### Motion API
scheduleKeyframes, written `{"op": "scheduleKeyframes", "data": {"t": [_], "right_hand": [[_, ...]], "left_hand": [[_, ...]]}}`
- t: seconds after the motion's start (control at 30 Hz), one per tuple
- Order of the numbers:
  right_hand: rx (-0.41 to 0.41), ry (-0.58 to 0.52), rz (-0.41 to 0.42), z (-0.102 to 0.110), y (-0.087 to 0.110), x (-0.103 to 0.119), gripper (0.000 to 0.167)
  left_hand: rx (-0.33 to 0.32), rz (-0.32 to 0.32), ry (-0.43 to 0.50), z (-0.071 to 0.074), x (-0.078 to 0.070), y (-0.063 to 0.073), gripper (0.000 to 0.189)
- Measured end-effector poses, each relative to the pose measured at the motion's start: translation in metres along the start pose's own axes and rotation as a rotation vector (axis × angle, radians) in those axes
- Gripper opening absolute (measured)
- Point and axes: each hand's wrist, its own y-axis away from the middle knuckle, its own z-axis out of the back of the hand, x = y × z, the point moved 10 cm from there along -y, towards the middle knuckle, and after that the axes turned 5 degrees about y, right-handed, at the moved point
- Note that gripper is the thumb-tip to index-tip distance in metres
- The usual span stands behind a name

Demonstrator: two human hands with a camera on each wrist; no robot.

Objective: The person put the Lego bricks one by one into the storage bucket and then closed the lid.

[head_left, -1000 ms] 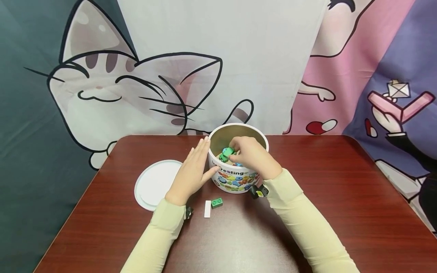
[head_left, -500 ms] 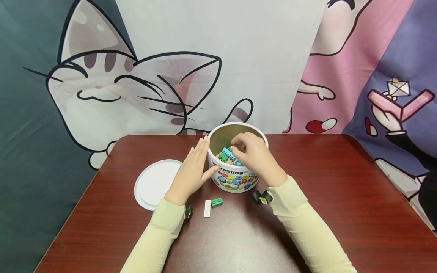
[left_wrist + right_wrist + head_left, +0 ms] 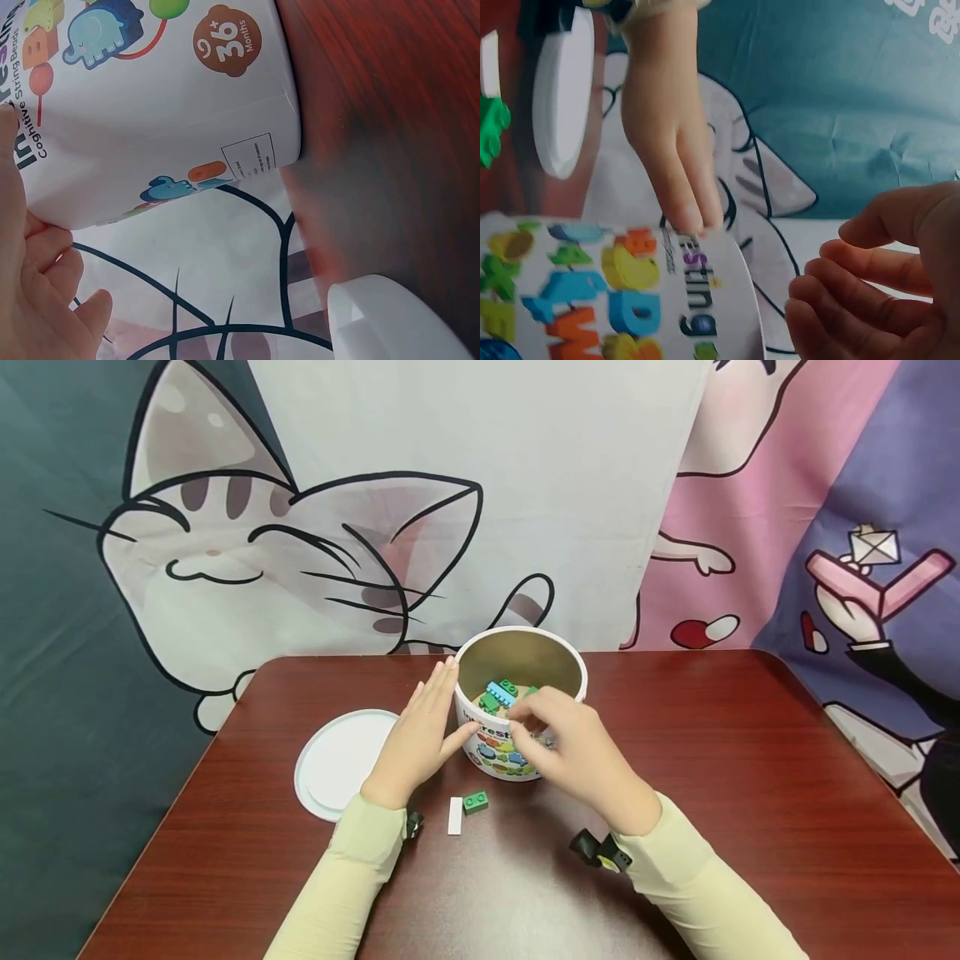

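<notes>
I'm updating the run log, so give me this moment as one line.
left grip: touching tub | right grip: near tub, nothing visible held | tub: open, blocks inside | table: lid, green block, white strip

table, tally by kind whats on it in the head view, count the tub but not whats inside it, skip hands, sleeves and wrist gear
Tub: 1
Lid: 1
Green brick: 1
White strip: 1
Total: 4
</notes>
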Motion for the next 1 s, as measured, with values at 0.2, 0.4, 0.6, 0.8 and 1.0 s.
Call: {"op": "scheduleKeyframes", "data": {"t": [0.2,0.4,0.6,0.8,1.0], "right_hand": [[0.109,-0.022,0.016,-0.022,0.013,0.008,0.009],[0.281,-0.012,-0.052,-0.056,0.023,0.000,0.004],[0.443,-0.033,-0.113,-0.088,0.036,-0.011,0.009],[0.532,-0.017,-0.113,-0.109,0.046,-0.017,0.014],[0.583,0.024,-0.128,-0.122,0.054,-0.023,0.011]], "left_hand": [[-0.006,-0.002,-0.009,0.003,0.000,0.000,0.084],[-0.004,-0.007,-0.014,0.001,0.001,0.000,0.085],[-0.003,-0.006,-0.017,0.000,0.000,0.000,0.085],[-0.003,-0.010,-0.068,0.001,-0.001,0.000,0.084],[-0.001,-0.016,-0.104,0.001,-0.002,-0.001,0.083]]}}
